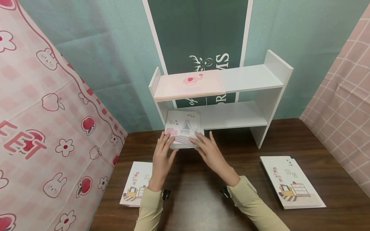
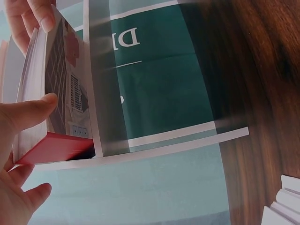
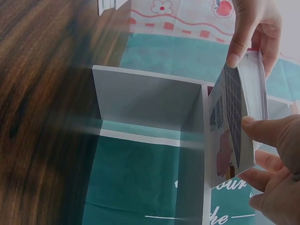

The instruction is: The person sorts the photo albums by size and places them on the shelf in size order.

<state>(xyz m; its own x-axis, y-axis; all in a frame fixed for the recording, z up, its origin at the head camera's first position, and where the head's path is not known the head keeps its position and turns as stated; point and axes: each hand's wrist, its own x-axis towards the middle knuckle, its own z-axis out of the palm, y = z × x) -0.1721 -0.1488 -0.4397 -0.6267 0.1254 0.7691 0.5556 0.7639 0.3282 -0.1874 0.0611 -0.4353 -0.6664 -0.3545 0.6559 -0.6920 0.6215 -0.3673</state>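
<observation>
My left hand point(image 1: 162, 160) and right hand point(image 1: 212, 152) grip a small stack of books point(image 1: 185, 123) by its near corners. Fingers lie over the top cover and thumbs are at the near edge, as the left wrist view also shows. The cover carries a printed tent and barcode; a red side point(image 2: 56, 147) and white page edges show below it. The stack's far part rests at the left end of the lower board of a white two-tier shelf point(image 1: 234, 115), its near part jutting out.
On the shelf's upper board lies a pink elephant-print book point(image 1: 189, 84). White picture-covered book stacks lie on the brown table point(image 1: 196, 205): a left stack point(image 1: 134, 184), partly behind my left forearm, and a right stack point(image 1: 293, 183). Patterned cloths hang around the table.
</observation>
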